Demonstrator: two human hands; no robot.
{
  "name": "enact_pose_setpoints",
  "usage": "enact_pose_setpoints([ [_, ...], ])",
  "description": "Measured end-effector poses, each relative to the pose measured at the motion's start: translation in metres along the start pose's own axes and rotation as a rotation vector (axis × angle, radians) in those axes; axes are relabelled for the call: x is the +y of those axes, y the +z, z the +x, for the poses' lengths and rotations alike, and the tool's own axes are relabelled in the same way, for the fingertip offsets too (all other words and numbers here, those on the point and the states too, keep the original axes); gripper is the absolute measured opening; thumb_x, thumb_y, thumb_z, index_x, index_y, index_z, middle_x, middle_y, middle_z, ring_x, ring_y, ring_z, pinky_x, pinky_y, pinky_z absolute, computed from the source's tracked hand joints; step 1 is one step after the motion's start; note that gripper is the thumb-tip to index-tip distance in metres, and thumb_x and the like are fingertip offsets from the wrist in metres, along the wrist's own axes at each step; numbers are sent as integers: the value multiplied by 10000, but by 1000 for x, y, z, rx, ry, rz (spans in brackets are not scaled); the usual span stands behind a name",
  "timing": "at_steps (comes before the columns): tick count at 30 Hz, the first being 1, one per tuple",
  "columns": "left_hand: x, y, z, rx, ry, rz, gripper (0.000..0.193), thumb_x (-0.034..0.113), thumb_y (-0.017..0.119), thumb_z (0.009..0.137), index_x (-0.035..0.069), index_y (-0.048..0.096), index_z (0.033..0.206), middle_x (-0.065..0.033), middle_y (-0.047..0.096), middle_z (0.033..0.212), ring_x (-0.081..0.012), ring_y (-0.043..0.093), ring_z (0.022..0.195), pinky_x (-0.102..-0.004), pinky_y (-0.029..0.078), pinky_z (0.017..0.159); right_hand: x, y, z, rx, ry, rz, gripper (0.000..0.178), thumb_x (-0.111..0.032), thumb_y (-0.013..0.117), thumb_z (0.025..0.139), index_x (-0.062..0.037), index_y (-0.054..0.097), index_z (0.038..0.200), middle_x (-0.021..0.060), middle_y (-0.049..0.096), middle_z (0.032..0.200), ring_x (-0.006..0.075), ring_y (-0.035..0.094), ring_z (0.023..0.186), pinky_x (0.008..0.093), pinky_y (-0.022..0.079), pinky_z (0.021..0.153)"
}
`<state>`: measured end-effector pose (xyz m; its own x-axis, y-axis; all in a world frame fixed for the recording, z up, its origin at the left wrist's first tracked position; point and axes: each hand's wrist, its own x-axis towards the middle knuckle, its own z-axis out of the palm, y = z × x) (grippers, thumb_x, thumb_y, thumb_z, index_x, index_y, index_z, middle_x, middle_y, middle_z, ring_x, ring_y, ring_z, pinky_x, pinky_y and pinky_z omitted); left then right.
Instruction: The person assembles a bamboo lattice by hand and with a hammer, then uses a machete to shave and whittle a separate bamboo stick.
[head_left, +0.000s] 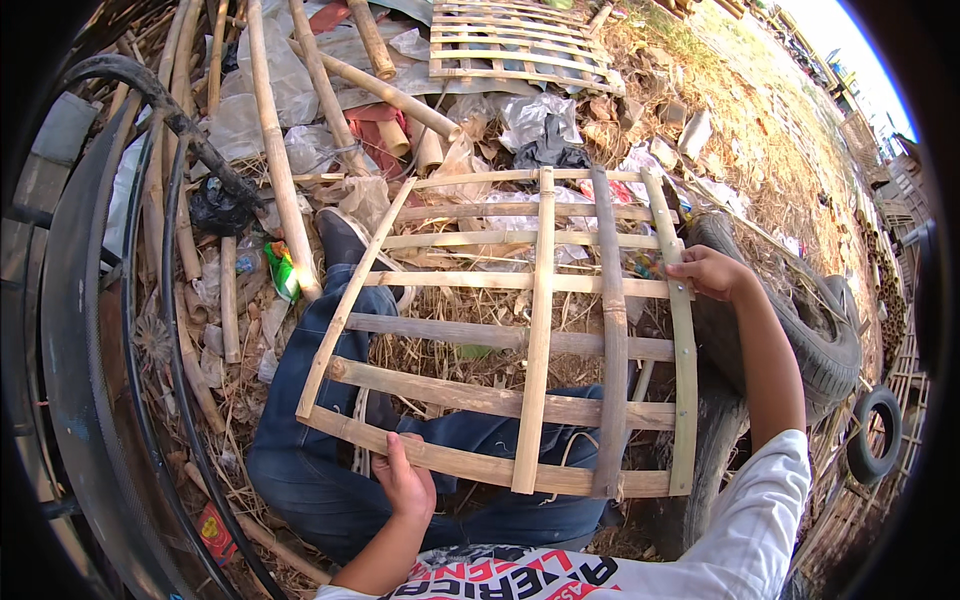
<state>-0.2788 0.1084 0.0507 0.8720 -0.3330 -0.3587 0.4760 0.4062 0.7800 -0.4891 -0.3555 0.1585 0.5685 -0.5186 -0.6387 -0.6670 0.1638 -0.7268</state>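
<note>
A bamboo lattice panel [537,350] made of several crossed slats lies tilted over my bent legs in jeans. Its near slat is pinched by my left hand [405,480], the thumb on top and the fingers partly hidden beneath. On the far part of the right edge, my right hand [712,273] grips the greenish end slat [683,350], which carries small nail heads. Through the gaps I see dry straw, my jeans [300,440] and a dark shoe [343,240].
Worn tyres [835,375] lie right of the panel, with a smaller tyre [873,437] farther right. Bamboo poles [270,130] and plastic scraps litter the ground at left. A black metal frame [85,400] stands at far left. Another slatted panel [520,75] lies ahead.
</note>
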Motion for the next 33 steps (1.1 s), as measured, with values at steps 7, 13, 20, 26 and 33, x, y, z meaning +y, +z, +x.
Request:
enact_pose_setpoints([
  [7,-38,44,11,79,-106,29,140,166,617,927,82,548,838,20,564,766,-60,518,698,-233,410,614,-32,-41,103,102,46,-361,351,-325,702,824,-4,647,957,43,598,823,141,553,757,300,456,672],
  [13,-94,81,32,-2,-163,52,160,174,629,921,88,545,815,21,551,733,-63,472,629,-235,383,585,-69,-76,168,259,8,-480,333,-310,682,830,-55,663,1042,16,614,856,101,500,701,268,413,627],
  [20,-152,132,33,-151,-312,131,158,189,541,971,80,558,858,-12,542,745,-115,477,692,-285,410,683,-92,-94,262,403,-133,-830,482,-379,646,843,-29,622,1174,123,669,1052,221,622,940,353,462,855],
  [26,-201,144,50,-103,-434,219,164,193,535,975,36,556,933,-40,573,826,-115,499,704,-275,421,684,-81,-81,259,569,-192,-968,594,-395,620,844,-4,526,1281,254,560,1244,355,529,1175,411,417,996],
  [33,-223,104,73,-155,-480,208,149,182,588,948,35,576,969,-23,571,823,-112,519,701,-283,447,699,-16,-3,130,786,-677,-192,376,-255,684,814,6,632,1081,170,660,1070,279,614,1061,390,469,907],
])
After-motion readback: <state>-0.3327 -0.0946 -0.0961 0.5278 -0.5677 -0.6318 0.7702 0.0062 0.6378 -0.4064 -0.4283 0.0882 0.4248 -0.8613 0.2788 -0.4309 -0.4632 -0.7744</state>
